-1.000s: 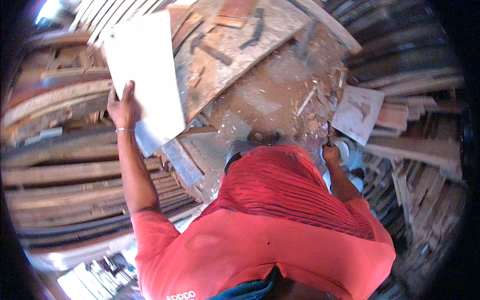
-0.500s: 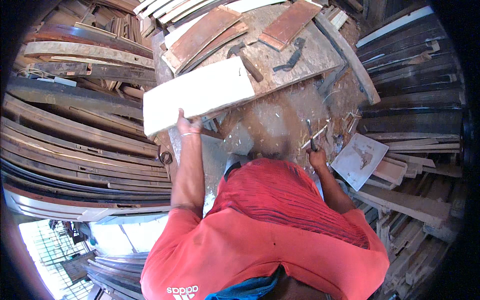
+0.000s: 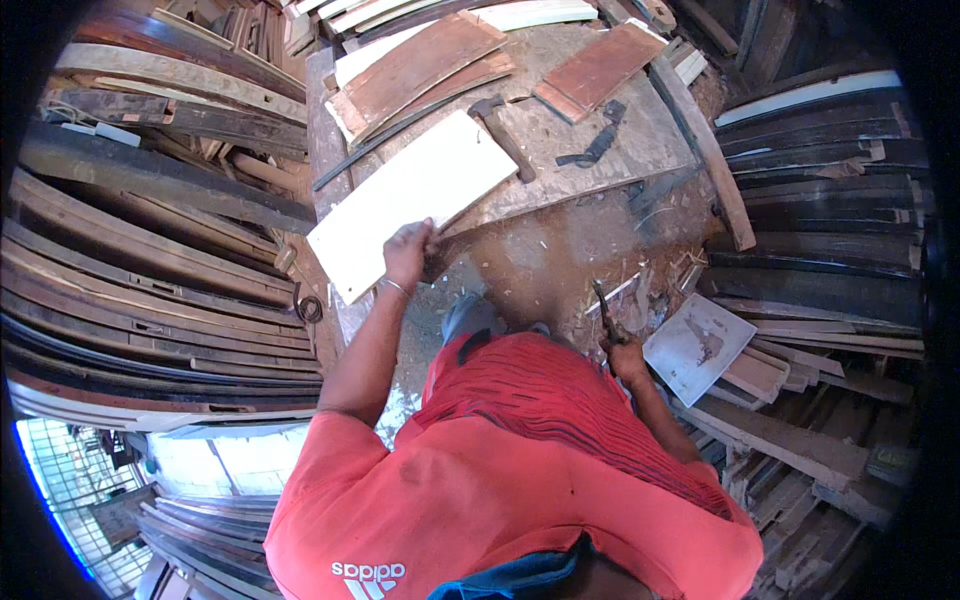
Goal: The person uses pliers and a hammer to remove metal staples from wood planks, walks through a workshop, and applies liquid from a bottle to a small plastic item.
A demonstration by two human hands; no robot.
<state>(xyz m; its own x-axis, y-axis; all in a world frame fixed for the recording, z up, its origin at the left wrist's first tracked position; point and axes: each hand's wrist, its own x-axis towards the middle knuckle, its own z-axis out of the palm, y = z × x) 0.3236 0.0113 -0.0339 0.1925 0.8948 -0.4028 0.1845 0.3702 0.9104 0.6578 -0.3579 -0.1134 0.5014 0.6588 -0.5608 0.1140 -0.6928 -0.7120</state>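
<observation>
two hands occupied; white board [image 3: 415, 190] swung round

earlier lengthwise up the frame, it now slants over the table [image 3: 645, 145], upper left of centre, right end beside the obstructing hammer [image 3: 512, 150]. left hand [image 3: 408, 252]: grip on its near edge. right hand [image 3: 625, 358]: clenched round a dark tool [image 3: 604, 302]. brown planks [image 3: 425, 70] lie above.

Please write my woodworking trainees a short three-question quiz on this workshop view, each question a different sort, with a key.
1. Multiple choice: What is the left hand gripping?
A) a saw
B) a white board
C) a paintbrush

2. True or false: The right hand is empty.

3. Fill in the blank: On the worktable, beside the white board's right end, lies a ____ with a dark head and a wooden handle.

Key:
1. B
2. False; it holds a slim dark tool, its exact kind unclear.
3. hammer
</observation>
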